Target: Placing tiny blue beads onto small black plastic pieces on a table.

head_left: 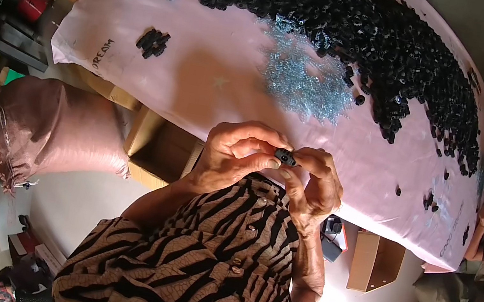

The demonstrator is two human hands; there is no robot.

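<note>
Pinched at opposite ends by thumb and finger of my left hand (230, 152) and right hand (317, 189), the small black rounded plastic-looking piece (284, 156) sits over the near edge of the pink cloth-covered table (373, 180), presumably for steadiness.

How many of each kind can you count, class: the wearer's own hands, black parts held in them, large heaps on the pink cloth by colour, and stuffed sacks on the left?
Hands, left hand and right hand: 2
Held black part: 1
Large black heap: 1
Large bluish heap: 1
Stuffed sack: 1
Total: 6
</note>
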